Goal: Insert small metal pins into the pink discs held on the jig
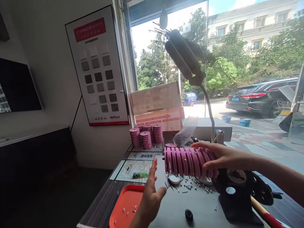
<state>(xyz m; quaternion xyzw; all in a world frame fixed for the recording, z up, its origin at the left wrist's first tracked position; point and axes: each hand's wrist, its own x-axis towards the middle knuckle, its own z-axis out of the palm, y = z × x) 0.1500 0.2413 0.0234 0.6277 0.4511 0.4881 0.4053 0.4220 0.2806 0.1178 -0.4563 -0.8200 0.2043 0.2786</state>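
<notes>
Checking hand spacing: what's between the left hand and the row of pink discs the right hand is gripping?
Head view: only bare grey tabletop between the open left hand and the row of pink discs in the right hand; small pellets lie under the row.

On the table (204, 207), a row of discs (187, 161) is lying sideways under the right hand (219, 156), with the left hand (150, 193) hovering left of it above a tray (123, 205), disc stacks (146, 136) standing behind before boxes (158, 107), and a lamp (185, 58) leaning overhead.
</notes>
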